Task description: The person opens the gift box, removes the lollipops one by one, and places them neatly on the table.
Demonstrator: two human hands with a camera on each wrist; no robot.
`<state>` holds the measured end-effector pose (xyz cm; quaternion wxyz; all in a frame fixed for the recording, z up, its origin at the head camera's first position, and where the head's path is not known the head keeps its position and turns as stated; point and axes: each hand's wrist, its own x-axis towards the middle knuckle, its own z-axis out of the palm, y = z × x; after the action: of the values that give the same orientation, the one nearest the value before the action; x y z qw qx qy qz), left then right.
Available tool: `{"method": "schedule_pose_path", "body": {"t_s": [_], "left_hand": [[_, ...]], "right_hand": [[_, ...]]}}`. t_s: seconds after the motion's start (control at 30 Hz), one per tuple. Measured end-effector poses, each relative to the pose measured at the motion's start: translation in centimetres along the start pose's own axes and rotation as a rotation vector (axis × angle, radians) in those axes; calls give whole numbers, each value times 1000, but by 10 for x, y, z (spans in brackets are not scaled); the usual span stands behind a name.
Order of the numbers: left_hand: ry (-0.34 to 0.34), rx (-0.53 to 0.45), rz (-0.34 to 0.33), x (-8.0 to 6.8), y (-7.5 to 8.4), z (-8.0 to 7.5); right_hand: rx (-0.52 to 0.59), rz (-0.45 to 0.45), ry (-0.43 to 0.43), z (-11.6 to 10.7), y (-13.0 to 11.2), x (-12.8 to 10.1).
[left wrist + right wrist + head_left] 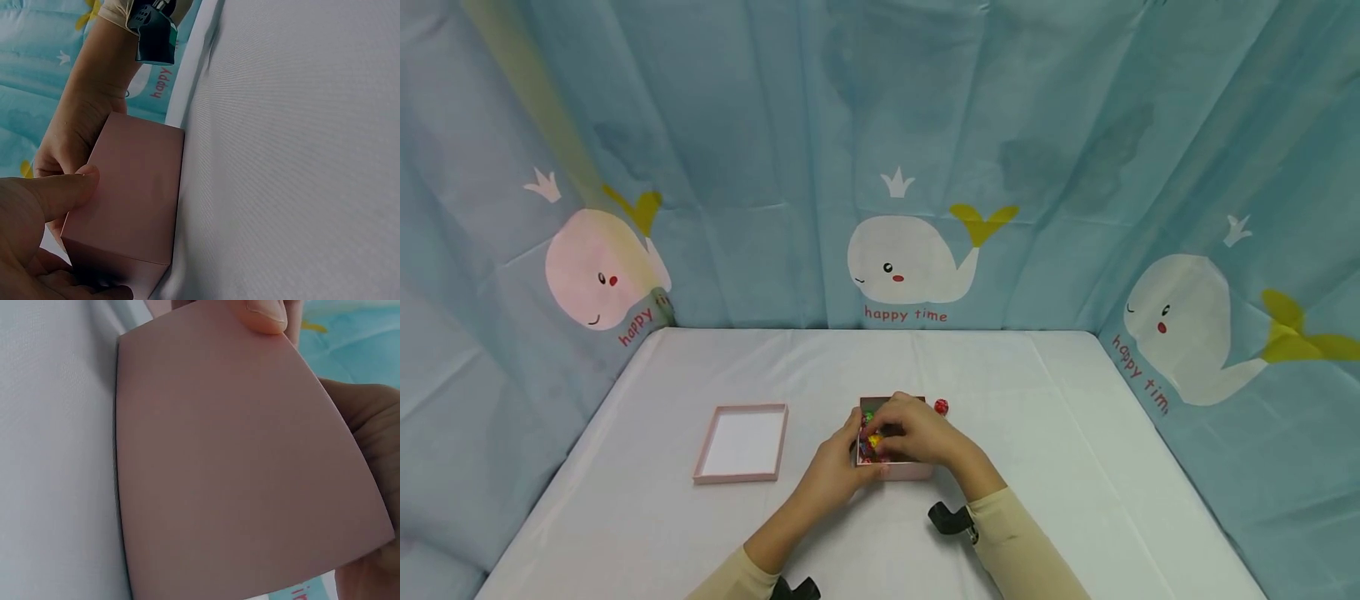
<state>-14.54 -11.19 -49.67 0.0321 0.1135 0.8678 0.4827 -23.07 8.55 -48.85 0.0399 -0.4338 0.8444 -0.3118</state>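
Note:
A small pink box (904, 471) stands open near the table's front middle, with several bright wrapped pieces (871, 439) inside. My left hand (841, 464) grips its left side; in the left wrist view the thumb (65, 189) presses flat on the box wall (134, 200). My right hand (919, 431) lies curled over the open top, and most of the contents are hidden under it. In the right wrist view its thumb tip (265, 314) rests at the upper edge of the box wall (237, 462). One red piece (941, 407) lies on the table just behind the box.
The pink lid (742, 443) lies upside down to the left of the box. A white cloth covers the table (1075, 433). Blue whale-print curtains (910, 167) close in the back and both sides. Black wrist mounts (951, 520) sit on the forearms.

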Motion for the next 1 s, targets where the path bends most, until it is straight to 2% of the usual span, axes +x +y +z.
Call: {"method": "schedule_pose_path", "body": {"t_s": [0.13, 0.3, 0.53, 0.83, 1.0], "left_hand": [[11, 3, 6, 1, 0, 1], [9, 10, 7, 2, -1, 3], [5, 4, -13, 2, 0, 5], [22, 47, -50, 4, 0, 5], [30, 52, -50, 3, 0, 4]], "right_hand": [[54, -6, 67, -5, -1, -3], [102, 30, 120, -9, -1, -7], [93, 39, 190, -18, -2, -15], [66, 45, 376, -46, 1, -33], [60, 129, 491, -56, 8, -50]]}}
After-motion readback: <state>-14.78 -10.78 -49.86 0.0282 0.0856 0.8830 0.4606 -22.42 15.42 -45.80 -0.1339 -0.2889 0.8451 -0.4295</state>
